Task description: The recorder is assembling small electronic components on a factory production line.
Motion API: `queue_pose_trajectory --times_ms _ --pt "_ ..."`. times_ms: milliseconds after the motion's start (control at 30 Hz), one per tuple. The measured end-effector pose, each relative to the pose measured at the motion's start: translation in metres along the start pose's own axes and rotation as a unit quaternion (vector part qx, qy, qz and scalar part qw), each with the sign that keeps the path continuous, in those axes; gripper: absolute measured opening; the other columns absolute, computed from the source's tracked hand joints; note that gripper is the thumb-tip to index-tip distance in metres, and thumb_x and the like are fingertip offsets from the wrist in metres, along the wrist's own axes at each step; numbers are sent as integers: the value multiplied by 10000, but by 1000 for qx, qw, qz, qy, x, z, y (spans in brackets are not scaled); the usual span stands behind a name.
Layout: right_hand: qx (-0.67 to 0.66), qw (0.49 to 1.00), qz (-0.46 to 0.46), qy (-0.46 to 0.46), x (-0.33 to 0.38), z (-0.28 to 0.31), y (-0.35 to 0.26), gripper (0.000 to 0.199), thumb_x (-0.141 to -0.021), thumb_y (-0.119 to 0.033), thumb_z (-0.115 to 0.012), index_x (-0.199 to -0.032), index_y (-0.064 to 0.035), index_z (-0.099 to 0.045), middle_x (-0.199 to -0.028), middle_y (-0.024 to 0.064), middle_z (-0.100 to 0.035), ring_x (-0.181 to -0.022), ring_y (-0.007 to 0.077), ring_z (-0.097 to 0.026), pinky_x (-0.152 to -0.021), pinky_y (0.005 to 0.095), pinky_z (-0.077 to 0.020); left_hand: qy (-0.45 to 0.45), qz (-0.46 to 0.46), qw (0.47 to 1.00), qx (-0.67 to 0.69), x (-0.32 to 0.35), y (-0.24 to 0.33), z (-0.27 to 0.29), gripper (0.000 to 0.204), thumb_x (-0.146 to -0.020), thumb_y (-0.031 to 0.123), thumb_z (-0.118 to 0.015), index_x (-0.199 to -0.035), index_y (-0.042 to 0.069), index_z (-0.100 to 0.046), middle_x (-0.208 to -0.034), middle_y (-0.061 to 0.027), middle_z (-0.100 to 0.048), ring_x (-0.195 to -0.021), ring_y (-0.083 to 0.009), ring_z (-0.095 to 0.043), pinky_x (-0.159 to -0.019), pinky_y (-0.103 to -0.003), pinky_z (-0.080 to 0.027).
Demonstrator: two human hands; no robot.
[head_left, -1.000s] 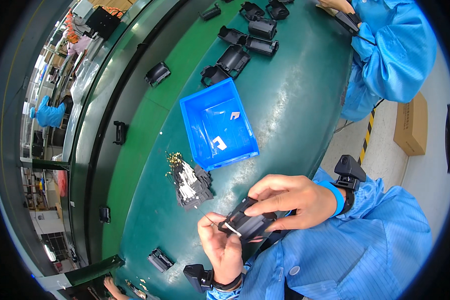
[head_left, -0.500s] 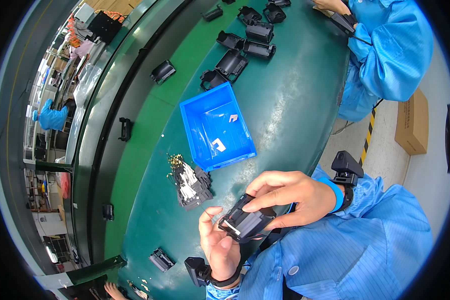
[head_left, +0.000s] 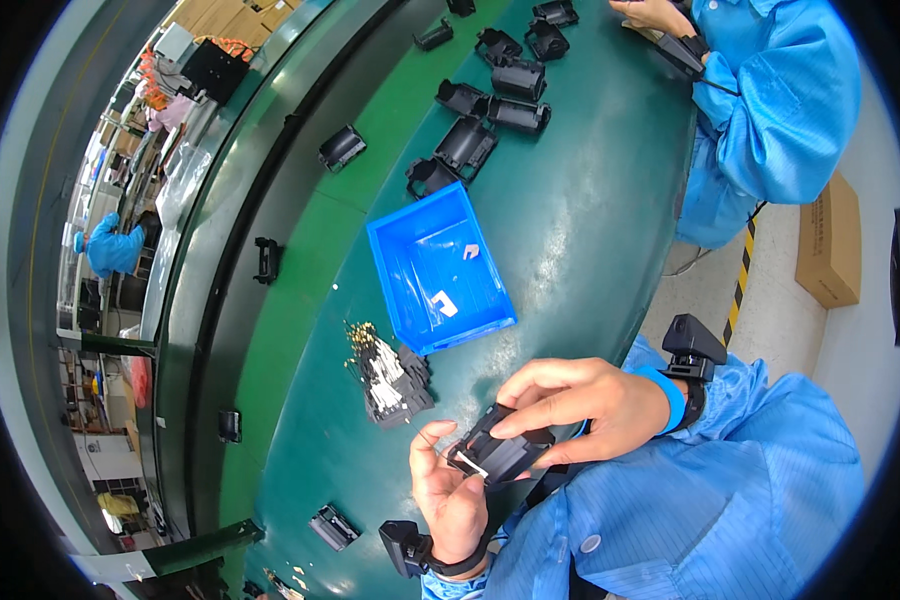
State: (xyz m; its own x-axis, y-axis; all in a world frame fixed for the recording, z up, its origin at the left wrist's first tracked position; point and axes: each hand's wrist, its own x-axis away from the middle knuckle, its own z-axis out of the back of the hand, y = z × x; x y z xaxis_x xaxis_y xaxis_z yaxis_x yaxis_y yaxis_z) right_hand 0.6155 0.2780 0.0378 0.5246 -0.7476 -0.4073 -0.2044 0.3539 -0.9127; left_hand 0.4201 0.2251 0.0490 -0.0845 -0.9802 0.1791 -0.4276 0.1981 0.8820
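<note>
Close to my body, both hands hold a black plastic housing [head_left: 518, 456] with a hollow, ribbed body and a thin white strip along its left end. My right hand [head_left: 595, 408] grips it from the right, fingers over the upper edge and thumb beneath. At the left end, my left hand [head_left: 451, 505] closes on it, the thumb by the white strip and the index finger bent at the far corner. Beyond the left hand lies a bundle of white and black wires with small gold tips [head_left: 378, 368], attached to dark grey blocks [head_left: 402, 398].
A blue bin [head_left: 410, 300] with two small white pieces stands past the wires. Several black housings [head_left: 465, 145] cluster farther off; another housing [head_left: 334, 527] lies at the lower left. More sit on the green belt [head_left: 310, 215]. At the upper right a co-worker's blue sleeve [head_left: 770, 110] shows.
The view has shifted slightly, so the bench things sit a little lower and to the right. My left thumb has come nearer the white strip. A hand at the bottom left has left the view.
</note>
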Motion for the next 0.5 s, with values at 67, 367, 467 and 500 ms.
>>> queue_pose_trajectory --times_ms 67,367,467,500 --pt "9 1000 22 12 2 -3 3 466 -690 -60 -732 -1131 -49 -584 -1087 137 -498 -887 245 -581 -773 319 -482 4 19 1000 -5 3 0 -1 549 -723 23 -572 -1208 11 -315 -1043 -172 -570 -934 -205 -577 -835 -300 -453" --pt "0 1000 -16 13 4 4 1 482 -690 -46 -713 -1154 -55 -584 -1086 143 -513 -975 251 -538 -823 316 -451 6 24 1000 -6 7 -5 -1 539 -782 65 -604 -1245 24 -329 -1050 -118 -536 -935 -163 -537 -835 -272 -413" --pt "-4 1000 -13 19 2 4 0 486 -685 -38 -712 -1154 -57 -584 -1085 145 -509 -972 260 -539 -823 319 -451 20 37 999 30 3 -2 -7 586 -781 69 -608 -1289 20 -321 -1030 -102 -544 -902 -127 -513 -797 -244 -393" --pt "-3 1000 -15 19 2 4 0 486 -685 -38 -712 -1154 -57 -584 -1085 145 -509 -972 260 -539 -823 319 -451 9 43 998 39 2 -4 -3 578 -776 52 -607 -1285 15 -335 -1028 -102 -549 -897 -126 -519 -788 -241 -397"
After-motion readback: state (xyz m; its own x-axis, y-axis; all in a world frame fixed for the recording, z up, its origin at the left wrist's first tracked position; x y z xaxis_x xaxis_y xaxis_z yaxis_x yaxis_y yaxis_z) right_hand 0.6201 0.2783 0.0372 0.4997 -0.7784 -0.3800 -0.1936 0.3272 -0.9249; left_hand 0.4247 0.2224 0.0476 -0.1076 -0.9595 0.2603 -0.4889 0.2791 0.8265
